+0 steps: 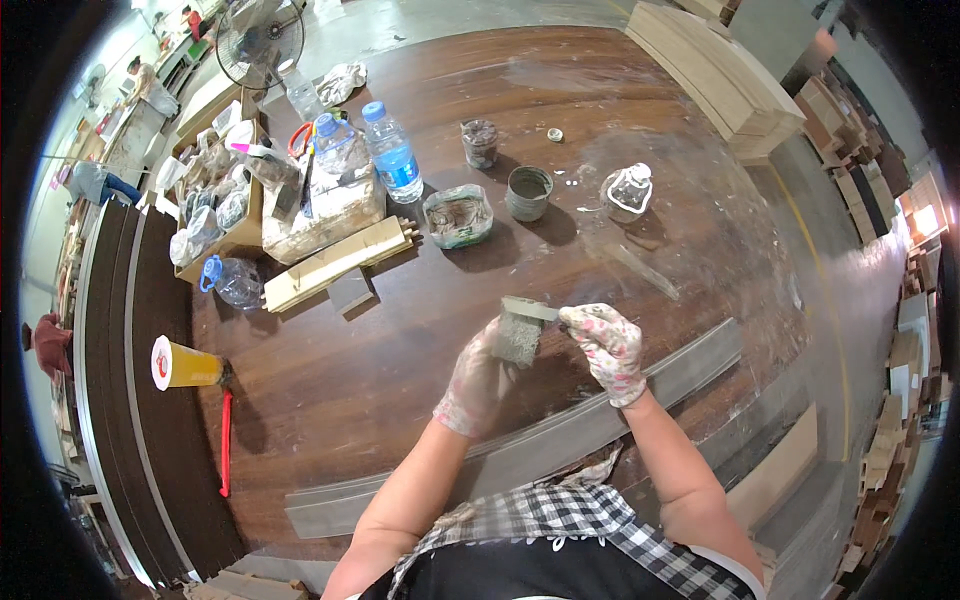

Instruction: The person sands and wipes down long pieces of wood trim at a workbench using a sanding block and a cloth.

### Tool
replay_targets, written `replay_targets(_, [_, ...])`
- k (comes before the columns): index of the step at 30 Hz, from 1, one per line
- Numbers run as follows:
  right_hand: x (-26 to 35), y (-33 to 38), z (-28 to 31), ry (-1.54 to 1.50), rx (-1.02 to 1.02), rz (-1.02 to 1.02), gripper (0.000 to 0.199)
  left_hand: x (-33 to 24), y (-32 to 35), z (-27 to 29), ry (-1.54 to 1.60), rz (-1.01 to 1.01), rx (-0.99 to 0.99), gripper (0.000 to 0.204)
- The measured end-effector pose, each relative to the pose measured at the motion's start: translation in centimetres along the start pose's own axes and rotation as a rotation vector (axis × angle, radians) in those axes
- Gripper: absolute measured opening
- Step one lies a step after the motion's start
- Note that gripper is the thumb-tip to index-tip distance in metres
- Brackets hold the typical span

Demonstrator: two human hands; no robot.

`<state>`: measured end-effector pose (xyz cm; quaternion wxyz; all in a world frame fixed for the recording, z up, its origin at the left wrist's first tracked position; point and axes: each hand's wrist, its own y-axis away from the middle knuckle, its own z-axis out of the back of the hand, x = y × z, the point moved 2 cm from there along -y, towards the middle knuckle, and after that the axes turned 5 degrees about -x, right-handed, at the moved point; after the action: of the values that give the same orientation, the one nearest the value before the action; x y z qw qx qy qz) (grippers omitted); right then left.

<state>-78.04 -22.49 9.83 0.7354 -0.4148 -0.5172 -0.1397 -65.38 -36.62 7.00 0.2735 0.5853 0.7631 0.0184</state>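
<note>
My left hand [474,385], in a stained floral glove, is closed around a small piece coated with grey putty-like paste [519,342], above the middle of the brown table. In a matching glove, my right hand [610,348] pinches the end of a flat grey scraper [530,308]. Its wide edge lies across the top of the paste-coated piece. Part of that piece is hidden behind the left fingers. Below both hands, a long grey board [540,440] lies slantwise along the near side of the table.
Beyond my hands stand a cup of grey paste [530,192], a smeared plastic tub [458,216], a clear container [627,193] and a water bottle [394,155]. Wooden strips [340,264] lie at left. A yellow cup [187,366] and a red tool [226,440] are farther left.
</note>
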Motion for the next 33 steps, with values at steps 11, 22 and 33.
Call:
replay_targets(11, [0.0, 0.8, -0.4, 0.25, 0.102, 0.188, 0.04, 1.2, -1.9, 2.6, 0.195, 0.039, 0.075, 0.028])
replay_targets(22, [0.2, -1.8, -1.6, -0.311, -0.054, -0.814, 0.019, 0.9, -2.0, 2.7, 0.295, 0.04, 0.059, 0.033])
replay_targets(33, [-1.7, -1.6, -0.6, -0.302, -0.182, -0.831, 0.016, 0.8, -2.3, 3.6, 0.339, 0.017, 0.097, 0.033])
